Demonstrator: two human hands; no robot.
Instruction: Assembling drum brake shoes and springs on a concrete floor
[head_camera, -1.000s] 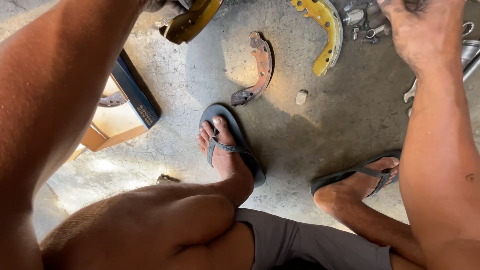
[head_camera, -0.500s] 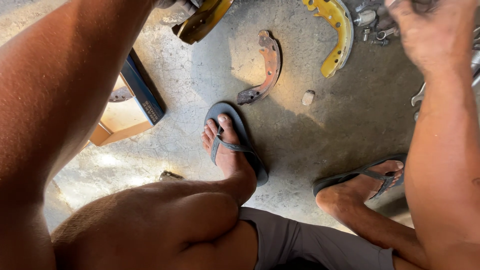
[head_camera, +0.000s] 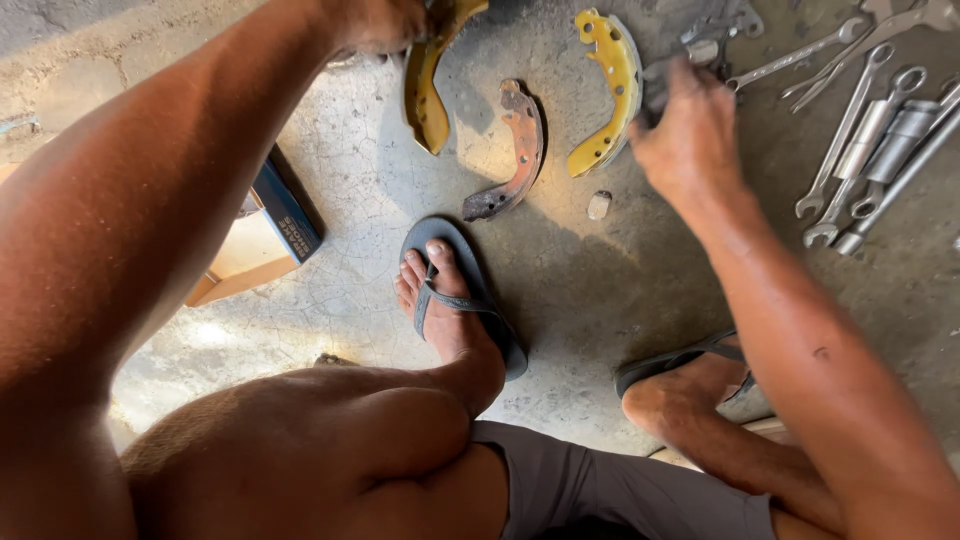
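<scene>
Lighting: warm daylight, hard and low, entering from the left. Sunlit patches: concrete floor (head_camera: 330, 190) beside the cardboard box (head_camera: 255, 250) and around the rusty brake shoe (head_camera: 515, 150). Highlights: strong sheen along the left forearm (head_camera: 150, 200), near overexposed on the floor below the box. Shadows: broad, soft-edged body shadow across the lower and right floor; spanners (head_camera: 850, 140) lie in even shade. Focus: floor cracks and sandalled foot (head_camera: 445, 300) sharp; the near thigh soft. Right hand (head_camera: 690, 135) slightly smeared. Wide-lens stretch at edges.
</scene>
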